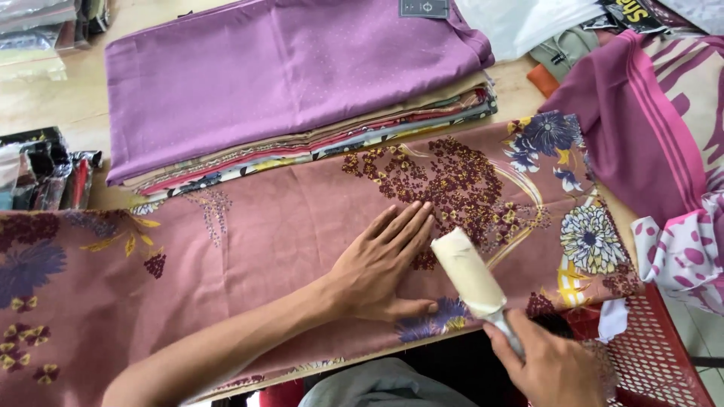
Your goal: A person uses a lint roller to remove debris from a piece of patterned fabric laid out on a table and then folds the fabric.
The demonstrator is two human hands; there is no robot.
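Observation:
A dusty-pink cloth with dark red and blue flower prints lies spread across the table in front of me. My left hand rests flat on it, fingers together, pressing the fabric down. My right hand grips the handle of a lint roller, whose cream-coloured roll lies on the cloth just right of my left fingertips, angled up and to the left.
A stack of folded fabrics topped by a purple cloth sits behind the pink one. A magenta striped cloth lies at the right. Packaged items stand at the left. A red mesh basket is at the lower right.

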